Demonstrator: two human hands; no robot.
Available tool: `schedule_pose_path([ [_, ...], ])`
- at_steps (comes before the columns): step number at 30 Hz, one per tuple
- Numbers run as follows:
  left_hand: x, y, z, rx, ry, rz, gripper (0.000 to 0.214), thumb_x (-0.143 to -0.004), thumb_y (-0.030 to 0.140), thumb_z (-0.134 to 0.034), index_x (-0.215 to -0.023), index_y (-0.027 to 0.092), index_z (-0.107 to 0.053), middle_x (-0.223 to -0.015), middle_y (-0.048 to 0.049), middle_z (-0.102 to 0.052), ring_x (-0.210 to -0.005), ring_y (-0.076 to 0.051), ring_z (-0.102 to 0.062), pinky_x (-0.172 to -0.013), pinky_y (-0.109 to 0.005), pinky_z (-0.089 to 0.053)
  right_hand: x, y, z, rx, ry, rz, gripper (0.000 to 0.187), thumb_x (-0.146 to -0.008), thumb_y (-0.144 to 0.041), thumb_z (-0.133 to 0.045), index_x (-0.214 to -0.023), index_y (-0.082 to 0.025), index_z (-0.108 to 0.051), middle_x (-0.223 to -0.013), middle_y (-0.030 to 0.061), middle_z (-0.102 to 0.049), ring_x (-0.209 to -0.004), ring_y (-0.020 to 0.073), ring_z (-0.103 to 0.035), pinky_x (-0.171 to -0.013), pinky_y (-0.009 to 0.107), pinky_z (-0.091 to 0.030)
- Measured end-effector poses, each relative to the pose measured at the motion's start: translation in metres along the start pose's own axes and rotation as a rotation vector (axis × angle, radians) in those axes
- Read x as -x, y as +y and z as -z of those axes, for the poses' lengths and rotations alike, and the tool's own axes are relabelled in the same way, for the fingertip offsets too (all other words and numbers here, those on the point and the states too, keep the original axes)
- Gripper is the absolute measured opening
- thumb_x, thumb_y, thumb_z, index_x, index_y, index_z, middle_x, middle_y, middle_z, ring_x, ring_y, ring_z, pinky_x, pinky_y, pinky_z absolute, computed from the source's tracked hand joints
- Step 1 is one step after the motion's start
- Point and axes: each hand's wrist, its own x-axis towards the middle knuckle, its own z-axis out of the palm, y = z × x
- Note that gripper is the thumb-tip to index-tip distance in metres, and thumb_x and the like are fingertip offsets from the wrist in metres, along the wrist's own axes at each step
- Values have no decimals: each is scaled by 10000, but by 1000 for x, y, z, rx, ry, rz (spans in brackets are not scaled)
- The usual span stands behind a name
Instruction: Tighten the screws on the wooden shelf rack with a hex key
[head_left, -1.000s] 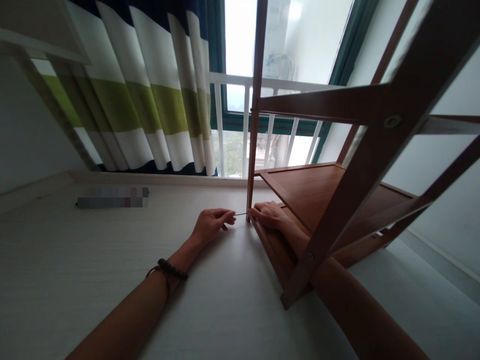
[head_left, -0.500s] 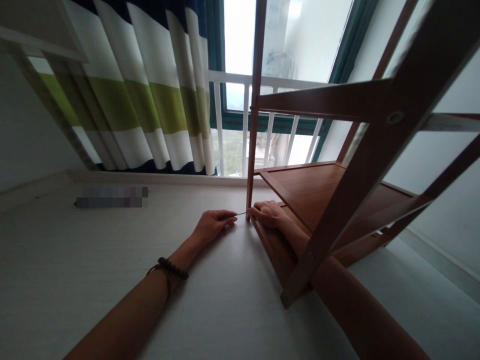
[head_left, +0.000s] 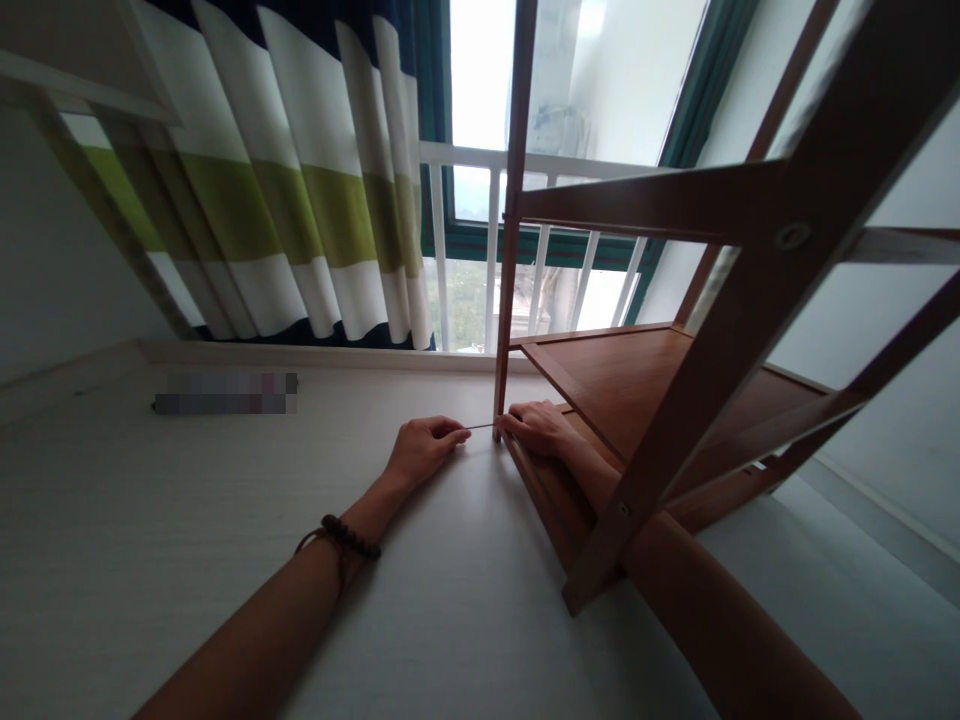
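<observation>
My left hand point(head_left: 426, 447) pinches a thin, dark rod point(head_left: 481, 426) that looks like a hex key; its near end is hidden in the fingers. The rod's far end meets the foot of the far leg point(head_left: 501, 390) of a brown wooden shelf rack point(head_left: 615, 375). Reaching through the rack's side, my right hand point(head_left: 536, 425) lies under the middle shelf. Its fingers are closed around the bottom of that leg and the low rail. A dark round fastener point(head_left: 624, 509) shows on the near leg.
A striped curtain point(head_left: 322, 210) hangs at the back left, beside a white railing point(head_left: 491, 255) and a window. A pixelated object point(head_left: 225, 393) lies on the pale floor point(head_left: 247, 480) at left. The rack's near leg point(head_left: 712, 340) slants across the right side, over my forearm.
My left hand has shifted slightly to the left and up, and more of the rod shows between its fingers and the leg. My right hand keeps its place.
</observation>
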Motion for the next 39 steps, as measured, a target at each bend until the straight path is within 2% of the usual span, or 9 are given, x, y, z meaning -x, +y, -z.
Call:
schedule_pose_path([
  [8,-2,-3,1,206,-89,40,495,-679,455,-674,-1037,115,-635,-887,-123,-731,-752,-232,-689,-434,-229,-433,-2,1,0,0,-13,-8,473,-925,-442,-316,-845,-151,-681,-906,76,-694,-788,150,-577,-638,230,-329],
  [14,0,-3,2,200,-63,-34,284,-636,434,-714,-724,165,-693,-960,-76,-717,-729,-181,-648,-496,-223,-462,-2,2,0,-5,-15,-8,456,-925,-440,-322,-831,-167,-675,-902,60,-695,-786,153,-579,-641,232,-332],
  [16,-1,-4,3,192,-65,-34,288,-627,433,-721,-713,160,-691,-911,-66,-714,-570,-126,-595,-444,-218,-430,-2,2,-1,-5,-14,-6,459,-925,-439,-319,-825,-168,-675,-894,58,-696,-781,153,-579,-640,233,-331],
  [18,-1,-5,4,177,-70,-19,297,-640,428,-716,-755,154,-702,-708,-33,-690,-427,-81,-496,-399,-209,-379,-2,2,-1,-4,-9,-7,460,-922,-439,-321,-831,-162,-677,-892,62,-695,-778,153,-577,-636,234,-329],
  [21,-3,-6,5,166,-88,3,306,-677,432,-687,-791,149,-708,-514,9,-602,-384,-76,-455,-389,-196,-353,-2,1,-1,-1,2,-8,455,-920,-430,-329,-852,-146,-678,-900,74,-693,-777,151,-576,-629,234,-324],
  [29,-2,-5,9,169,-216,0,394,-755,505,-594,-817,137,-720,-740,-89,-722,-602,-146,-626,-529,-226,-473,-2,1,0,4,-6,-18,467,-923,-447,-324,-867,-151,-681,-913,73,-695,-789,151,-583,-635,230,-329],
  [33,-3,-7,10,159,-250,-26,370,-713,470,-650,-867,137,-703,-747,-77,-719,-608,-147,-622,-554,-241,-490,-1,1,0,4,-8,-20,468,-924,-445,-319,-871,-154,-682,-913,73,-696,-791,154,-585,-636,231,-331],
  [36,-3,-8,8,127,-231,-49,421,-687,456,-672,-976,148,-670,-745,-54,-712,-563,-140,-598,-500,-236,-470,-1,1,-1,4,-5,-16,472,-924,-446,-319,-866,-154,-685,-912,72,-696,-793,154,-586,-634,230,-329],
  [39,-3,-8,5,51,-156,-85,358,-719,454,-636,-943,180,-692,-722,-35,-699,-540,-135,-573,-530,-250,-464,-2,1,-1,5,-3,-17,467,-925,-445,-323,-858,-156,-683,-906,70,-696,-793,153,-587,-633,230,-330],
])
